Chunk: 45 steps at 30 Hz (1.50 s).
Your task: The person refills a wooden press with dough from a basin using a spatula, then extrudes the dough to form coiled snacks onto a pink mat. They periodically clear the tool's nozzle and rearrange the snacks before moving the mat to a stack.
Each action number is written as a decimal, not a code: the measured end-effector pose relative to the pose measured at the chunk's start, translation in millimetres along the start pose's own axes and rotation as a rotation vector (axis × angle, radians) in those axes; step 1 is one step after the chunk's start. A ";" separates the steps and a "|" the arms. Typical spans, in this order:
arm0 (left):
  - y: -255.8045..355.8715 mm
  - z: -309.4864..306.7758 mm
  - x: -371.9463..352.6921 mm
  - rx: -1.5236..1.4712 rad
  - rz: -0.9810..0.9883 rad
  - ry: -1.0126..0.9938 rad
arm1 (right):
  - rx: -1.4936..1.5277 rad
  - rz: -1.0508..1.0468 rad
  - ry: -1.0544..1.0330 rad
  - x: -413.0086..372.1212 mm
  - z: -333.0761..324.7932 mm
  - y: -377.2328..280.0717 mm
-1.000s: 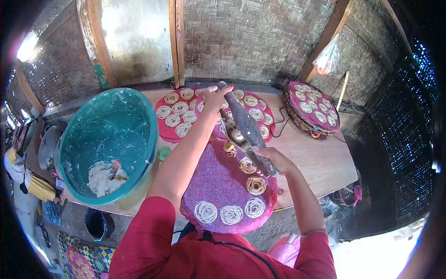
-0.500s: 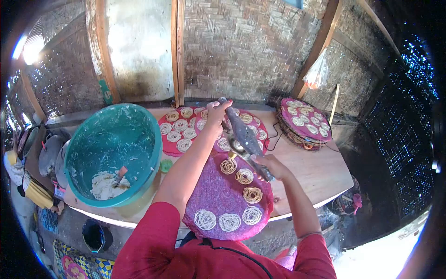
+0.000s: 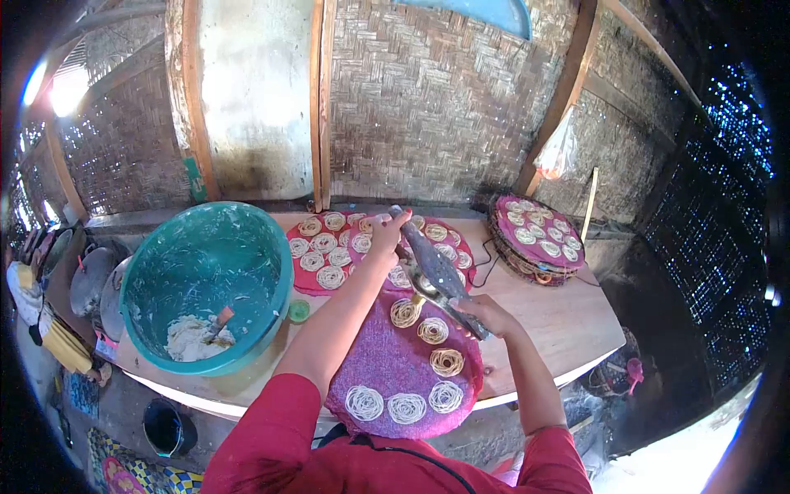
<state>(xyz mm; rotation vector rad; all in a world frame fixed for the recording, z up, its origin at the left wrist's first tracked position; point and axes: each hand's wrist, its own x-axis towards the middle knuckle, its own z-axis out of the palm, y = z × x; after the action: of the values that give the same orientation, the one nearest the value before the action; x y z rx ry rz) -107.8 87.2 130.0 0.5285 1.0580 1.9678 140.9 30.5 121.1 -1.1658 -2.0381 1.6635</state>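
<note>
My left hand is closed around the upper end of a long grey hand press. Its lower right end is gripped by my right hand. The press is tilted over a round purple cloth. Below its middle, a yellowish nozzle is close to a yellow noodle coil. More coils lie on this cloth, yellowish ones at the right and white ones along the near edge. Behind it, a red cloth holds several coils, partly hidden by my left arm.
A large teal basin with white dough is at the left, beside a small green cup. At the back right, coils lie on a stacked round tray. A dark bucket stands on the floor.
The camera view has tilted up, so the table and cloths appear lower. Both hands keep hold of the press, whose nozzle has shifted slightly relative to the nearest yellow coil.
</note>
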 end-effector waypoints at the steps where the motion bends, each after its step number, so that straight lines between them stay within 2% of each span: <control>1: -3.8 -6.8 10.3 -0.032 -0.044 -0.130 | -0.022 -0.001 0.027 4.6 0.7 2.0; 2: -10.0 -13.0 18.0 0.058 -0.038 -0.116 | -0.031 -0.013 0.032 11.3 1.7 5.4; 4: -25.4 -18.1 33.2 0.033 -0.025 -0.002 | -0.029 -0.028 0.020 25.2 5.5 16.4; 5: -30.8 -24.7 42.6 0.028 -0.017 -0.007 | -0.049 -0.049 0.001 31.9 7.5 20.6; 7: -35.0 -44.3 55.3 -0.010 -0.217 -0.190 | 0.018 -0.072 0.019 30.6 23.1 14.0; 8: -38.9 -52.0 61.1 -0.007 -0.216 -0.191 | 0.089 -0.090 0.034 30.6 29.9 12.7; 10: -32.3 -57.7 55.6 0.170 -0.060 -0.126 | 0.113 -0.079 0.015 33.4 34.9 16.2; 13: -19.3 -58.1 26.1 0.122 -0.048 -0.095 | 0.138 -0.079 -0.060 34.6 37.9 21.8; 16: -17.4 -59.1 14.6 0.137 -0.037 -0.002 | 0.180 0.038 -0.147 32.1 37.8 32.8; 18: -16.0 -57.2 11.6 0.172 -0.027 0.057 | 0.357 0.013 -0.242 23.0 37.4 32.0; 20: -10.9 -51.5 16.5 0.100 0.003 -0.190 | 0.263 0.007 -0.200 9.6 26.0 21.6; 21: 16.0 -37.6 -0.2 0.165 0.018 -0.218 | 0.169 -0.001 -0.157 1.6 19.0 14.5; 24: 41.3 1.2 -14.2 0.022 0.092 -0.130 | 0.088 -0.097 -0.152 -24.6 1.3 -11.7; 28: 87.8 28.9 -53.7 0.059 0.095 -0.163 | 0.084 -0.132 -0.096 -68.8 5.1 -47.8; 30: 93.6 33.2 -72.6 0.027 0.151 -0.213 | 0.024 -0.190 -0.082 -84.6 9.7 -47.9; 34: 73.0 17.4 -94.6 0.086 0.210 -0.210 | 0.044 -0.163 -0.087 -99.7 27.2 -15.5; 36: 57.6 4.7 -103.2 0.130 0.196 -0.195 | 0.076 -0.114 -0.124 -106.3 40.0 -0.8; 38: 42.7 -4.8 -117.1 -0.029 0.202 -0.099 | 0.090 -0.116 -0.107 -113.7 54.9 12.2; 40: 42.7 -13.5 -134.9 -0.050 0.118 -0.077 | 0.020 -0.038 -0.113 -113.6 58.8 36.7; 42: 32.5 -29.0 -132.6 -0.110 -0.099 -0.152 | -0.034 -0.053 -0.054 -118.8 65.3 46.8; 45: 32.2 -38.5 -139.7 -0.106 -0.107 -0.262 | -0.056 -0.073 -0.068 -128.1 69.2 45.8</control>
<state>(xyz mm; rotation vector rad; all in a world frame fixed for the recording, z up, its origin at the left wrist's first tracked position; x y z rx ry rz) -68.3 -55.8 137.5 0.6385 0.7971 1.7930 197.4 -108.5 93.4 -1.0516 -2.1552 1.6428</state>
